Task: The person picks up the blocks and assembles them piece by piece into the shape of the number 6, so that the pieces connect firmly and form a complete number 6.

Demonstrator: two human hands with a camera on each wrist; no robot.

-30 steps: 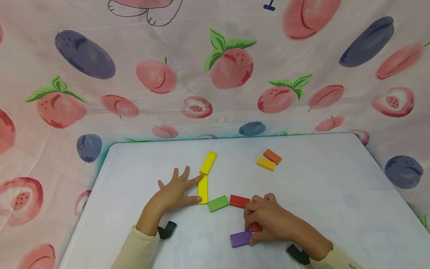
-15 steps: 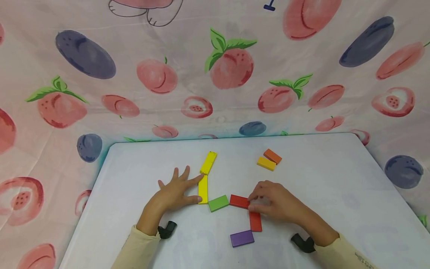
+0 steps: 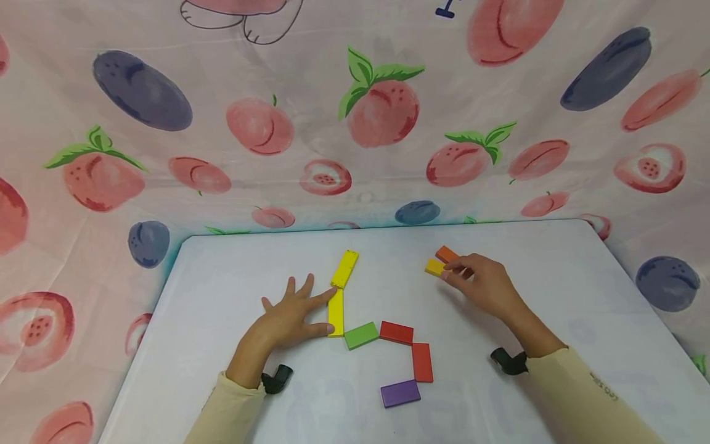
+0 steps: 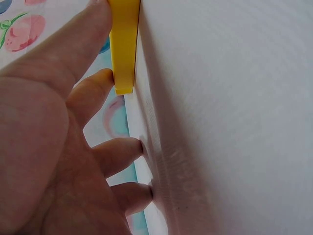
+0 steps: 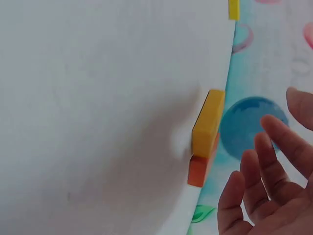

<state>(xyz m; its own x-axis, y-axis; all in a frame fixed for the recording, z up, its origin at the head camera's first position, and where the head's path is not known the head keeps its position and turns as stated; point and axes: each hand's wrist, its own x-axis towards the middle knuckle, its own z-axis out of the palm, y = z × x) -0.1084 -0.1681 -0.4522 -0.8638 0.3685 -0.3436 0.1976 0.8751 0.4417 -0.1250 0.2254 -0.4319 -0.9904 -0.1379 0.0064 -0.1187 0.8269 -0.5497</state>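
My left hand (image 3: 285, 317) lies spread on the white table, its thumb and index finger touching a yellow domino block (image 3: 336, 311). Another yellow block (image 3: 345, 268) continues the line beyond it. From there the chain runs through a green block (image 3: 362, 336), a red block (image 3: 396, 332), a second red block (image 3: 423, 362) and a purple block (image 3: 400, 394). My right hand (image 3: 482, 283) hovers over an amber block (image 3: 434, 267) and an orange block (image 3: 446, 253), partly covering both. In the right wrist view its loosely bent fingers (image 5: 274, 171) stand apart from the amber block (image 5: 209, 122).
The blocks lie flat on the white table (image 3: 222, 271). A fruit-print cloth (image 3: 355, 166) hangs behind and at the sides of it. Each wrist wears a black camera, such as the left one (image 3: 277, 379).
My right hand let go of the nearer red block, paused at the red blocks' joint, then moved away to the amber and orange blocks. My left hand stayed in place.
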